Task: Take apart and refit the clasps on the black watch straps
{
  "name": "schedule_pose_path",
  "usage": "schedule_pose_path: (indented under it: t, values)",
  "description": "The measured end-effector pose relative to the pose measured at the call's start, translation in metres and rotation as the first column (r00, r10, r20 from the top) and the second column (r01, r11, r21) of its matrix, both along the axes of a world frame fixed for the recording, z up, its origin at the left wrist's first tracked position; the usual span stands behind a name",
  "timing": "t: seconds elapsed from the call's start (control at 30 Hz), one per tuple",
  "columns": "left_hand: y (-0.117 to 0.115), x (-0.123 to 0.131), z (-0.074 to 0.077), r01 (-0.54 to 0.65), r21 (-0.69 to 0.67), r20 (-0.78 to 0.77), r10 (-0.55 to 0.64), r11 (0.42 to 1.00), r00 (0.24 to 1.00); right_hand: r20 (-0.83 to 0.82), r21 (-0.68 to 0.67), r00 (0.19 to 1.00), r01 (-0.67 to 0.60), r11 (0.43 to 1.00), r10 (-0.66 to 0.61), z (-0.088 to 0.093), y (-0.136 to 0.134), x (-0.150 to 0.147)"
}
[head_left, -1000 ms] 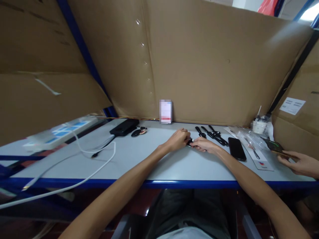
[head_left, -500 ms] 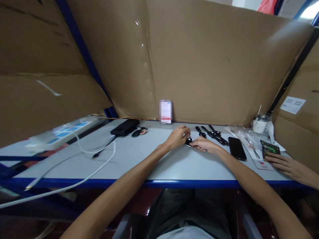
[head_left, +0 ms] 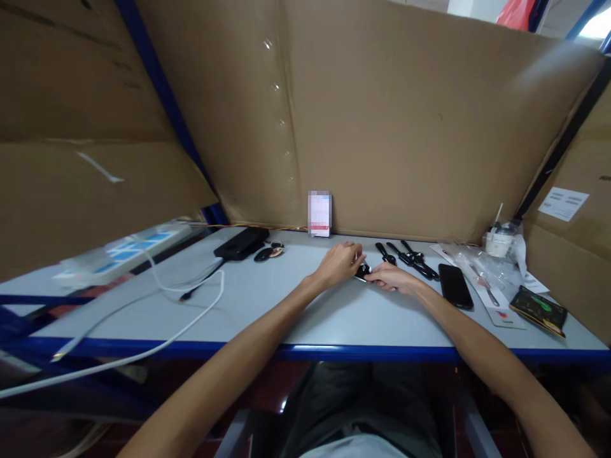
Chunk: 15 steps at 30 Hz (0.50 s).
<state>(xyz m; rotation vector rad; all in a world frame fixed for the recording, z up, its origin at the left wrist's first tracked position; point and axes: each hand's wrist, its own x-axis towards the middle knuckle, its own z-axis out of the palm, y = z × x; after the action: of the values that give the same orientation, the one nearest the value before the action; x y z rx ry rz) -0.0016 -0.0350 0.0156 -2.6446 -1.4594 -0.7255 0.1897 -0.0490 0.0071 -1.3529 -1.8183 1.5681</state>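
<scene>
My left hand point(head_left: 340, 261) and my right hand point(head_left: 392, 278) meet over the middle of the table. Between them is a small black object point(head_left: 363, 271) with a shiny, pale edge; its kind is not clear. Closed fingers of my right hand grip its right side. From above and the left, my left hand's bent fingers pinch at it, and they partly cover it. Just beyond my right hand lie several slim black strap-like things point(head_left: 414, 259), close together.
A black phone point(head_left: 455, 286) lies right of my right forearm. Farther right are clear plastic bags point(head_left: 482, 267), a black-and-green packet point(head_left: 538, 310) and a white cup point(head_left: 498, 243). A lit phone point(head_left: 319, 214) leans on the cardboard. Leftward are a black box point(head_left: 242, 243), white cable point(head_left: 191, 327) and power strip point(head_left: 128, 254).
Another person's hand at the right has gone out of view. The black-and-green packet now lies farther right and nearer the front edge. My hands stay at the small black object.
</scene>
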Motion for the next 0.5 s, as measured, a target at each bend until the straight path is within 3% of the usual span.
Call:
schedule_pose_path:
  t: [0.07,0.13,0.2,0.27,0.37,0.43,0.5]
  values:
    - [0.0011,-0.0004,-0.002,0.017,-0.025,-0.039,-0.018,1.0,0.999,0.004,-0.001,1.0,-0.002,1.0,0.002,0.0004,-0.0006,-0.0001]
    - [0.0034,-0.0007,-0.0047,0.128,-0.045,-0.067,-0.131,0.991,0.989,0.007,-0.008,1.0,-0.001,1.0,0.001,0.0004,-0.0009,-0.0003]
    - [0.006,-0.0009,-0.0062,0.25,-0.056,-0.029,-0.252,0.967,0.967,0.007,-0.013,1.0,0.0,1.0,0.001,0.0001,-0.0006,-0.0004]
    - [0.0075,-0.0011,-0.0057,0.3,-0.052,0.056,-0.297,0.953,0.953,0.006,-0.011,1.0,-0.003,1.0,0.004,-0.0003,-0.0002,-0.0003]
    - [0.0068,-0.0015,-0.0037,0.172,-0.022,0.124,-0.168,0.985,0.978,0.005,-0.006,1.0,-0.002,1.0,0.002,-0.0005,0.0,0.0002]
    - [0.0058,-0.0018,-0.0038,0.077,-0.024,0.078,-0.075,0.997,0.994,0.0,-0.006,1.0,-0.006,1.0,0.006,-0.0007,0.0001,0.0007]
    - [0.0061,-0.0022,-0.0057,0.085,-0.051,0.001,-0.085,0.995,0.996,-0.004,-0.004,1.0,-0.014,1.0,0.014,-0.0014,0.0004,0.001]
